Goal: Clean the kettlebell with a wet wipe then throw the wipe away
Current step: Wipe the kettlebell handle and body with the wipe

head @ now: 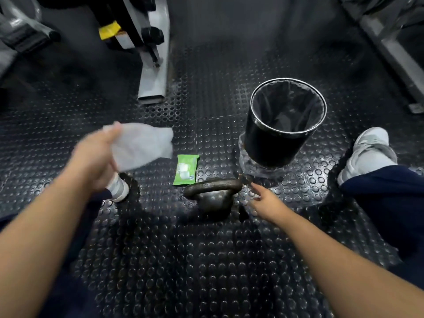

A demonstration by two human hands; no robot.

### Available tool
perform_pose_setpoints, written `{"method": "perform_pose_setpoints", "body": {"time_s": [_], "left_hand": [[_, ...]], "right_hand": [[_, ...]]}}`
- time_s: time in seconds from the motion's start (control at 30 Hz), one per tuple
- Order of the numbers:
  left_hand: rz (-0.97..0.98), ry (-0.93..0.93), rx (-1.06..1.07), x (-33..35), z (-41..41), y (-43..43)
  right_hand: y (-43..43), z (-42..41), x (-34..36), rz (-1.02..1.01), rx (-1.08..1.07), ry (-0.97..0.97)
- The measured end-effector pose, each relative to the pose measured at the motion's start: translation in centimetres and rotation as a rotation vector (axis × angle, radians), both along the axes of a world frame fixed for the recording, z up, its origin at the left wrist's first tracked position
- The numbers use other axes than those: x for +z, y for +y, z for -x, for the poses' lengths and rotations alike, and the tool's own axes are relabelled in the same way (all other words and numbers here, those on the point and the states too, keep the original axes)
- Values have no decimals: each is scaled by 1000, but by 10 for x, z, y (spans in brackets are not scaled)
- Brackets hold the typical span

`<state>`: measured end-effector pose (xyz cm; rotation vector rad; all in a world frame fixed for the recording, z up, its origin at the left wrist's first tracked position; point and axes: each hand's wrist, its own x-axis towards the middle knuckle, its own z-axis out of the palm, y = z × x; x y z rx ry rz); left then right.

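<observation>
Your left hand (96, 157), raised at the left of the frame and blurred, pinches a pale wet wipe (143, 146) that hangs open to its right. Your right hand (266, 199) reaches in from the lower right, fingers loosely spread and empty, index tip just beside the handle of the kettlebell (213, 198), which sits on the studded floor (183, 260) at center. The bin (285, 121), upper right of center, holds only a black liner. A green wipe pack (186, 169) lies just above the kettlebell.
</observation>
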<state>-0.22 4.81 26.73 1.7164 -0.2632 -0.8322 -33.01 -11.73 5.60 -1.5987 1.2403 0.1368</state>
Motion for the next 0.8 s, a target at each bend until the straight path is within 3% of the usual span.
{"method": "perform_pose_setpoints", "body": {"time_s": [0.1,0.23,0.3,0.4,0.5,0.67,0.8], "left_hand": [[-91,-436,-98,33,-10,-22],[-167,-697,-488,31,42,-66],[-352,-867,-755,-14,74,-78],[-549,-917,-1103,-105,122,-67],[-606,-1152,-1213,-161,141,-48],[-542,-1337,-1318,-155,144,-25],[-545,-1322,-1389,-153,137,-20]], "right_hand": [[2,7,3,62,28,41],[4,8,0,73,40,54],[4,0,3,78,19,2],[3,-14,11,161,26,-76],[6,-20,16,167,95,-110],[10,-21,23,181,76,-180],[3,-30,36,289,-52,-324]]}}
